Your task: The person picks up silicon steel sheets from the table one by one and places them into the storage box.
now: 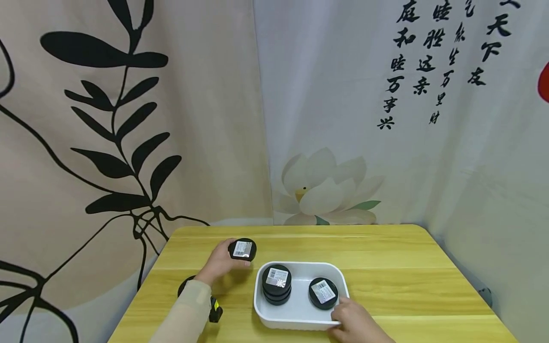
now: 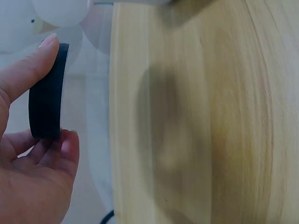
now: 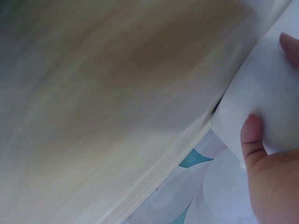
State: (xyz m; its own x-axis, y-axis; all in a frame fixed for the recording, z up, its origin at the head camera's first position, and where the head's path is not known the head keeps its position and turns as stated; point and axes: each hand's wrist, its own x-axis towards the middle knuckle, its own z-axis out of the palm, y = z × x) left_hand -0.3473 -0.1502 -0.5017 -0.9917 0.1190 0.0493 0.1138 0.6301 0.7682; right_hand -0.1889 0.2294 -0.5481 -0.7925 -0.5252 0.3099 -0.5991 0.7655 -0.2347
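Note:
My left hand (image 1: 220,262) holds a flat, round black case (image 1: 242,249) with a white barcode label, above the table left of the white tray. In the left wrist view the thumb lies on the upper edge of this black case (image 2: 48,93) and the fingers are curled at its lower edge. Inside the white tray (image 1: 300,320) is a stack of similar black cases (image 1: 276,281) at the left. A labelled black case (image 1: 323,293) lies at the right. My right hand (image 1: 356,319) grips the tray's front right corner; its thumb (image 3: 252,133) presses the white wall.
The tray stands on a yellow wood-grain table (image 1: 399,271). A black object with a yellow mark (image 1: 216,309) is partly hidden beside the left sleeve (image 1: 188,307). Behind the table's far edge hangs a printed curtain (image 1: 326,119).

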